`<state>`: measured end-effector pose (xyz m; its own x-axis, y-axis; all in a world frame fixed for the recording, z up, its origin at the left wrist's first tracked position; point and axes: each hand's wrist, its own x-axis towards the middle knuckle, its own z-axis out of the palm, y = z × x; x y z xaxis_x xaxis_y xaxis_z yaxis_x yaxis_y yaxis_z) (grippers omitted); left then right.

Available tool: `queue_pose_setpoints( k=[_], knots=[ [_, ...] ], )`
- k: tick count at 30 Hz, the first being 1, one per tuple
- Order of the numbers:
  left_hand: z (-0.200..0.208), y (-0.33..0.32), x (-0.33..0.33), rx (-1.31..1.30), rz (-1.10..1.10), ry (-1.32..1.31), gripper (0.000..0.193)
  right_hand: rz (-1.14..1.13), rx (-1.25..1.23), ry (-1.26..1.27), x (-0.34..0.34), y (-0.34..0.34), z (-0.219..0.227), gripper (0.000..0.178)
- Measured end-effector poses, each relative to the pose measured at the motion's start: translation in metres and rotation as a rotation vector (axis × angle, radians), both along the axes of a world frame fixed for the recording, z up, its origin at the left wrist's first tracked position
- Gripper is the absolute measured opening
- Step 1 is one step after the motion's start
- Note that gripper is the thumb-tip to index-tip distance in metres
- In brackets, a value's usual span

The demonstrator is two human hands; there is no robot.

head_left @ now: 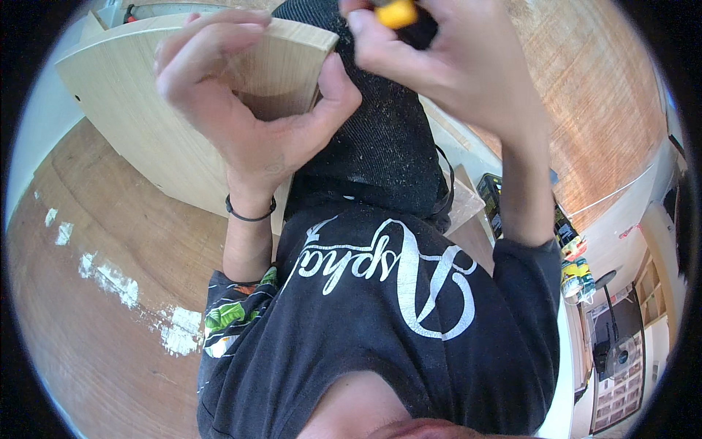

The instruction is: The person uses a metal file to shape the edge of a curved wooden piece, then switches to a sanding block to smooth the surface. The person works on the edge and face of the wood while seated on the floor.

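Note:
My left hand (pixel 248 139) is closed around the near end of a pale wood-grain board (pixel 146 110), fingers over its top edge and thumb against the end. The board stands on edge beside my leg, and a small dark hole shows near its far-left end. To the right of that end, apart from it, my right hand (pixel 468 80) is closed on a yellow and black tool (pixel 397 13). Fingers and the upper picture edge hide most of this tool, so its kind does not show.
A brown wooden panel with white smears (pixel 110 282) spreads at the left. Another large wooden sheet (pixel 585 95) lies at the right. My dark-trousered leg (pixel 365 132) is between the hands. Beyond my right arm are a black and yellow case (pixel 491 197) and several small containers (pixel 576 274).

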<state>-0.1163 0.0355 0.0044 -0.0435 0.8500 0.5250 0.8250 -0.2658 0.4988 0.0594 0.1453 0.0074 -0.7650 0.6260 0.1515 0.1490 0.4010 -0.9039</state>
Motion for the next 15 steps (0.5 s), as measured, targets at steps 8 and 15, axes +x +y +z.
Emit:
queue_pose_setpoints(
  k=[8,15],
  knots=[
    [0.008,0.001,0.006,0.015,0.024,0.102,0.036,-0.276,-0.601,-0.035,0.027,-0.057,0.015,0.042],
    [0.009,0.001,0.009,-0.028,0.034,0.103,0.031,-0.219,-0.504,-0.159,0.030,-0.062,0.026,0.037]
  ],
)
